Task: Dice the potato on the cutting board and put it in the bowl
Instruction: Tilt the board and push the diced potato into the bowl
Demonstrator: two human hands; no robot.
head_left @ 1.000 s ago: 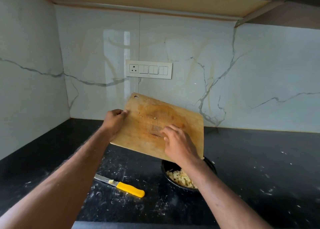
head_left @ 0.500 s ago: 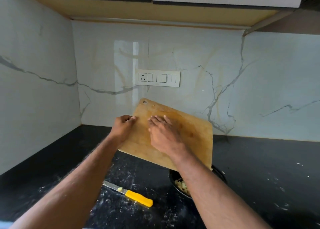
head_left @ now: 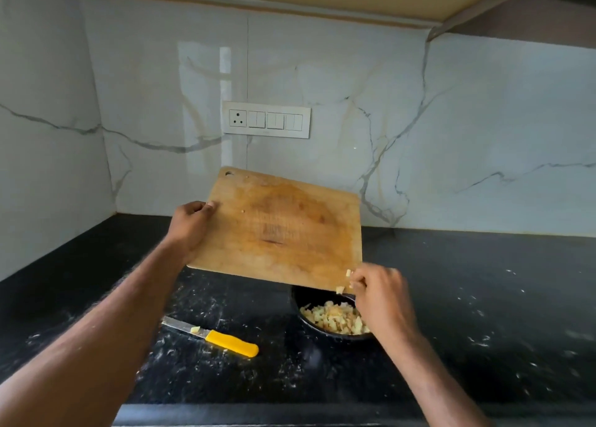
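The left hand (head_left: 190, 225) grips the left edge of the rectangular wooden cutting board (head_left: 280, 229), its fingers curled round the rim and the thumb lying on the top face. The board is lifted off the black speckled stone worktop (head_left: 483, 297) and tilted, its lower right corner hanging over the bowl. A small hanging hole sits in its upper left corner, and a few tiny scraps cling to its stained face. Below the board, a knife with a yellow plastic handle and steel blade (head_left: 211, 335) lies flat on the worktop, with one small potato piece on the blade. To the right of the knife stands the round black bowl (head_left: 298, 300), partly hidden by the board and by the right wrist; the diced pale yellow potato (head_left: 333, 318) is heaped inside it. The right hand (head_left: 379, 292) is at the board's lower right corner, above the bowl, with its fingers curled and a few potato cubes at the fingertips; whether it pinches them or only brushes them off the edge is not clear. Behind, a white switch panel with a socket (head_left: 266, 119) is set in the marbled wall.
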